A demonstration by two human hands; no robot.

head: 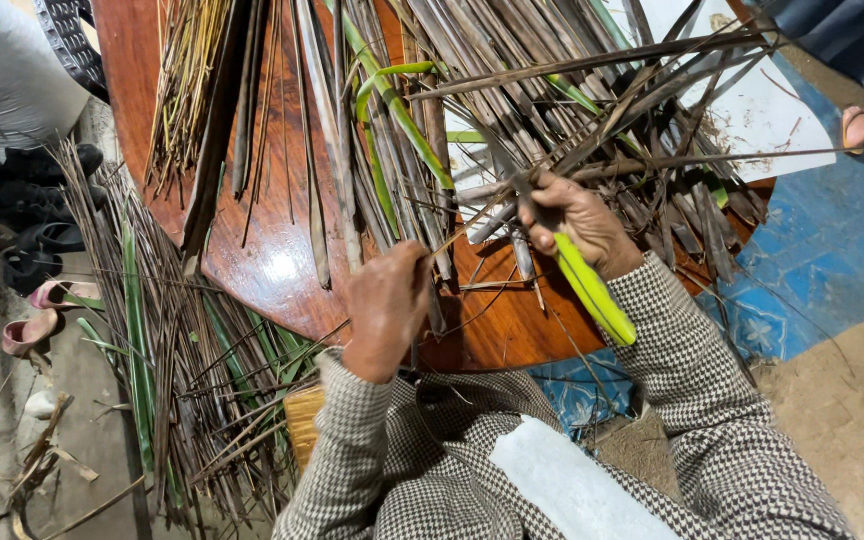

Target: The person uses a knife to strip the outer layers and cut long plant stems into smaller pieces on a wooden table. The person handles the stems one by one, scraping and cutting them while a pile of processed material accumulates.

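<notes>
Checked sleeves frame the bottom of the view, both forearms reaching up over the round wooden surface (262, 260). Right hand (577, 220) is clamped on a green leaf stalk (592, 290), whose long axis runs down-right from the grip toward the right sleeve. Left hand (387, 305), just beside it, is curled shut on a thin dry strip (457, 232) that slants up-right toward the right hand; whether they belong to one frond is hard to tell. Dry fronds (552, 110) are piled beyond
</notes>
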